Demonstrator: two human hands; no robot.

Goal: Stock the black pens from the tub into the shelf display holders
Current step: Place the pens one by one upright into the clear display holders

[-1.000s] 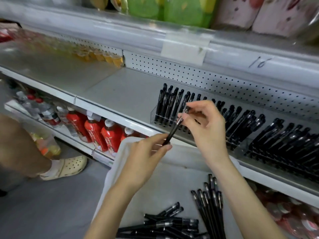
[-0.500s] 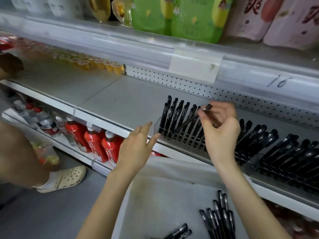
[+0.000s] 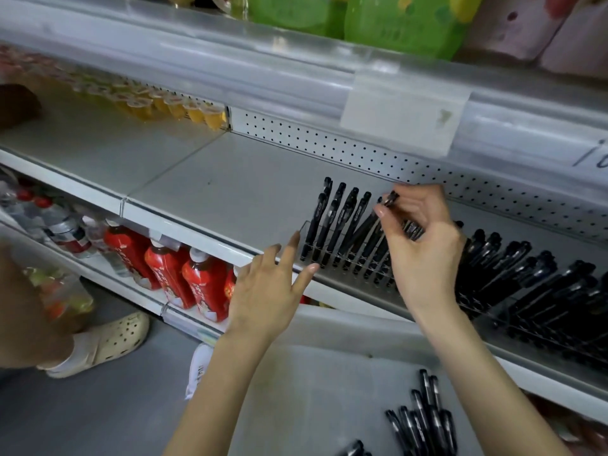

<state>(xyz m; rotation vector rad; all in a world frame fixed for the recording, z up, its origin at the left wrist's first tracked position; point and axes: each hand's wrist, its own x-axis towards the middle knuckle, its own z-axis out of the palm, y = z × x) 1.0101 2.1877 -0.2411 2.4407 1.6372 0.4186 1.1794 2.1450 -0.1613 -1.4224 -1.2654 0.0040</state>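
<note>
My right hand (image 3: 424, 245) pinches the top end of a black pen (image 3: 365, 227) that slants down into the clear display holder (image 3: 307, 243) on the grey shelf (image 3: 230, 192). Rows of black pens (image 3: 335, 222) stand in that holder, and more pens (image 3: 533, 278) fill holders to the right. My left hand (image 3: 266, 291) hovers with straight fingers by the shelf's front edge, just left of the holder, holding nothing. Below, the white tub (image 3: 316, 396) holds several loose black pens (image 3: 424, 419).
Red bottles (image 3: 184, 274) and water bottles (image 3: 62, 225) line the lower shelf. Orange jelly cups (image 3: 174, 106) sit at the back left. Green and pink packs (image 3: 394, 21) fill the top shelf. Another person's leg and beige clog (image 3: 108, 340) stand at the left on the floor.
My left hand let go of the pen and dropped beside the holder. My right hand carried the pen up to the holder and tipped its lower end among the standing pens.
</note>
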